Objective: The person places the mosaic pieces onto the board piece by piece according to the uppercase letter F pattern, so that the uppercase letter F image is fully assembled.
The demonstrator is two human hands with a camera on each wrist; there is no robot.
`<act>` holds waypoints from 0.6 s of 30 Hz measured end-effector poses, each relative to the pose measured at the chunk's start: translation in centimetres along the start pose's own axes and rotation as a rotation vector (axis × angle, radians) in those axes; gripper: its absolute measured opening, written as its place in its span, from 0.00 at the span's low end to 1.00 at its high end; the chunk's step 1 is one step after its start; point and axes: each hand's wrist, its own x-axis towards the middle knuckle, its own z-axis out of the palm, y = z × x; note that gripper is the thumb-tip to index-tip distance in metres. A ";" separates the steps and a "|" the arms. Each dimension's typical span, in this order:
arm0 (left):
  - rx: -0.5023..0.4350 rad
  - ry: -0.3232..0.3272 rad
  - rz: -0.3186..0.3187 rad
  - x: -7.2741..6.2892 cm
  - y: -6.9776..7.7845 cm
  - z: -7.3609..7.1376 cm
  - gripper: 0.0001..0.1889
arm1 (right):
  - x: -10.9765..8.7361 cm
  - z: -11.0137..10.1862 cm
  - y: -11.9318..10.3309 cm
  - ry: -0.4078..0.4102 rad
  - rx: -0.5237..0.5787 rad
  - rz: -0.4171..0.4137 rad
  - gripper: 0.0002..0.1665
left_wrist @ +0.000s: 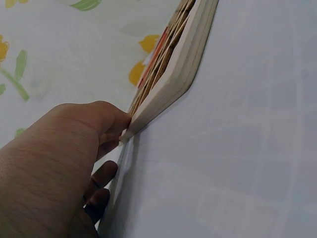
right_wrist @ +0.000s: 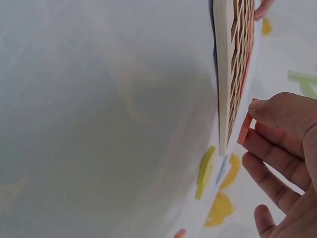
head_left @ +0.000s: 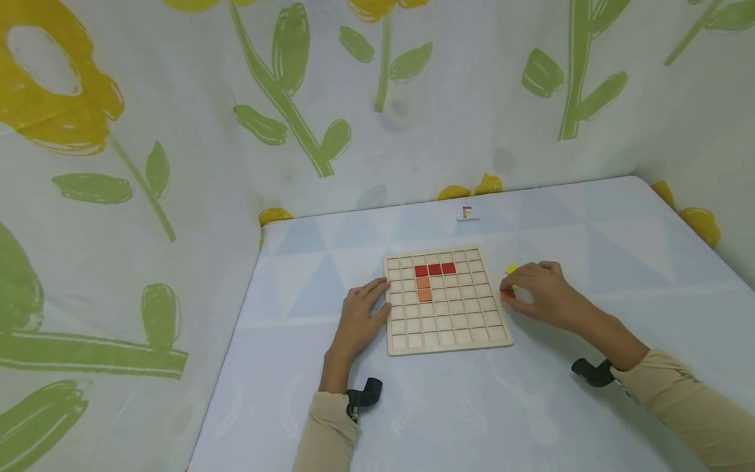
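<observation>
A wooden grid board (head_left: 457,337) lies on the table, with red square tiles (head_left: 434,269) in a row and orange square tiles (head_left: 423,282) in a column below the row's left end. My left hand (head_left: 361,318) rests along the board's left edge, its thumb and fingertips touching the rim. Just off the board's right edge, my right hand (head_left: 542,295) pinches an orange tile (right_wrist: 245,128) between thumb and fingers, the other fingers spread loosely. Beside that hand lies a yellow tile (head_left: 511,269), partly covered by it in the head view.
At the back of the table is a small card (head_left: 468,212) printed with a coloured grid pattern. A bit of another orange piece (right_wrist: 180,233) shows at the bottom of the right wrist view. Flower-patterned cloth (head_left: 401,164) stands behind and beside the table.
</observation>
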 end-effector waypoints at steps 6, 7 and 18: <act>-0.008 0.002 0.006 -0.1 0.1 -0.1 0.25 | 0.6 0.4 -0.6 0.011 0.016 -0.051 0.12; -0.011 0.004 0.010 0.0 0.1 -0.1 0.25 | 0.6 0.5 -0.7 0.019 0.017 -0.063 0.12; -0.006 -0.002 0.002 0.1 0.1 -0.1 0.25 | 1.8 1.2 -1.9 0.006 0.045 -0.090 0.13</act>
